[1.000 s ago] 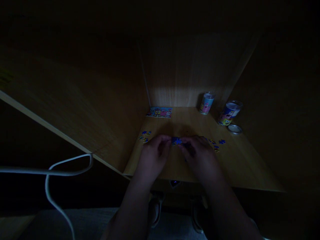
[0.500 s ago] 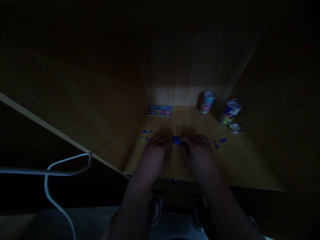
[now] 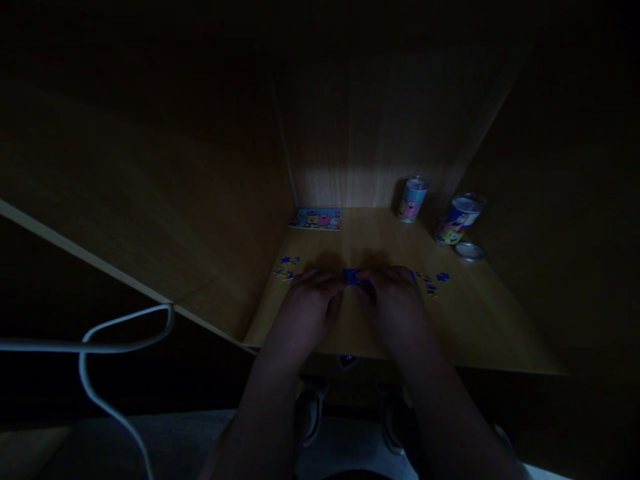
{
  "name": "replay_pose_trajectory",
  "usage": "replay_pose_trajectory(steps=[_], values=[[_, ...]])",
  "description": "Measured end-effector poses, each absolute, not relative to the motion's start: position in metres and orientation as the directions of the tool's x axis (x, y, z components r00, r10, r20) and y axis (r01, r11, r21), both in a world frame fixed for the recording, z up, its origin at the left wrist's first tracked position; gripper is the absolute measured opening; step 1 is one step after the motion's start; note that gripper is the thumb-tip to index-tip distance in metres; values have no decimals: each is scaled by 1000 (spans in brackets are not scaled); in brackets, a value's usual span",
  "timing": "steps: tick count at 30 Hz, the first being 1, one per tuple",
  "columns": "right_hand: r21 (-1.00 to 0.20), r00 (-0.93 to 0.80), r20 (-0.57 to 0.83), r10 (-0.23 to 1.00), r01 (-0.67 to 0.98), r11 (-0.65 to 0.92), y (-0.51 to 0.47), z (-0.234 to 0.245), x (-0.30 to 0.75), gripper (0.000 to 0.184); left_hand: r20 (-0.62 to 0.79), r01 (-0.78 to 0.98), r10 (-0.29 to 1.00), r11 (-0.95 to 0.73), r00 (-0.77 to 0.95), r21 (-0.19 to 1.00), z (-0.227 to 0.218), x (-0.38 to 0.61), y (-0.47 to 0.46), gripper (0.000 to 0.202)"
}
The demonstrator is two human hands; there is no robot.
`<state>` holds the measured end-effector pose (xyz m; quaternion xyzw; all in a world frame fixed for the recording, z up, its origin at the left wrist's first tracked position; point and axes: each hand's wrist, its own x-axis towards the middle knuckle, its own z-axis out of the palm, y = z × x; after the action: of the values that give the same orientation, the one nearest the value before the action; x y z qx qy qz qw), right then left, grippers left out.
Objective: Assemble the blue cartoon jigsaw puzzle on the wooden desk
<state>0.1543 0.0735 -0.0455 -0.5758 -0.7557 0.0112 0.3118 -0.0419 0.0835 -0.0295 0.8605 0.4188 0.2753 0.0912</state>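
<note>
The scene is very dark. My left hand (image 3: 310, 308) and my right hand (image 3: 395, 303) lie side by side on a wooden desk (image 3: 475, 320), fingers curled in. Between their fingertips sits a small cluster of blue puzzle pieces (image 3: 353, 277), which both hands pinch or press. Several loose pieces (image 3: 286, 267) lie to the left of my left hand, and more loose pieces (image 3: 434, 282) lie to the right of my right hand.
A cartoon puzzle picture card (image 3: 316, 219) lies at the desk's back. Two printed cans (image 3: 413, 199) (image 3: 459, 220) stand at the back right, with a round lid (image 3: 469, 251) beside them. Wooden panels wall in the desk. A white cable (image 3: 100, 347) loops at the left.
Both hands have drawn a little closer together over the blue pieces and curled tighter. The view has shifted slightly.
</note>
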Motion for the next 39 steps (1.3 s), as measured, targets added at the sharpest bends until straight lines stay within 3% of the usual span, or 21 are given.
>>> replay_pose_trajectory(steps=[7,15,30,39], values=[[-383,-143,416,898,868,316,71,-43,153,12,394,674,771,-632,501,382,-29,-42,83,22],[-346,-170,420,891,878,330,69,-42,149,23,390,674,773,-631,501,384,-28,-43,84,26],[-354,-175,465,868,861,364,69,-41,150,15,423,685,769,-629,480,368,-25,-42,81,17],[-506,-167,524,835,727,463,63,-34,149,17,462,642,742,-662,486,386,-26,-44,79,14]])
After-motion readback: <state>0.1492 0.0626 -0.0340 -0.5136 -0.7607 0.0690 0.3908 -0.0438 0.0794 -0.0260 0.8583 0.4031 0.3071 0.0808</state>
